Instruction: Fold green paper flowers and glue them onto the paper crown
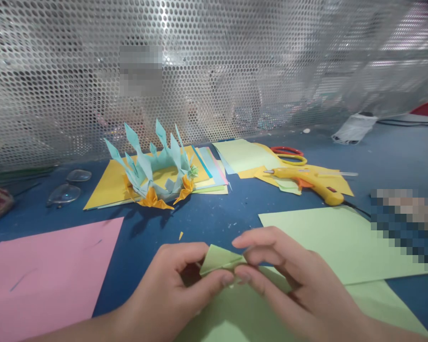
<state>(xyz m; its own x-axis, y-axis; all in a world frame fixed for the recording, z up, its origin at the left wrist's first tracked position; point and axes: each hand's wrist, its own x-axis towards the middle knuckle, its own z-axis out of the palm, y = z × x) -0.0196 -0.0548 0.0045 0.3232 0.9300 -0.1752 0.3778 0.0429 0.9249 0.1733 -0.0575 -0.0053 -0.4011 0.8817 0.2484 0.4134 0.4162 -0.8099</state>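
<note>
A small piece of folded green paper (221, 259) is held up between my two hands, above a green sheet (242, 308) on the blue table. My left hand (178, 280) grips its left side, thumb in front and fingers behind. At the right tip, the thumb and a bent finger of my right hand (292, 280) pinch the paper, while the index finger is lifted off. Beyond the hands stands a light-blue paper crown (156, 166) with pointed spikes and orange folded paper flowers (153, 199) along its lower front.
A yellow glue gun (306, 180) lies right of the crown, near scissors (288, 155) and yellow paper scraps. Glasses (66, 190) rest at left, behind a pink sheet (53, 266). Another green sheet (342, 242) lies at right. A perforated metal panel (214, 61) closes off the back.
</note>
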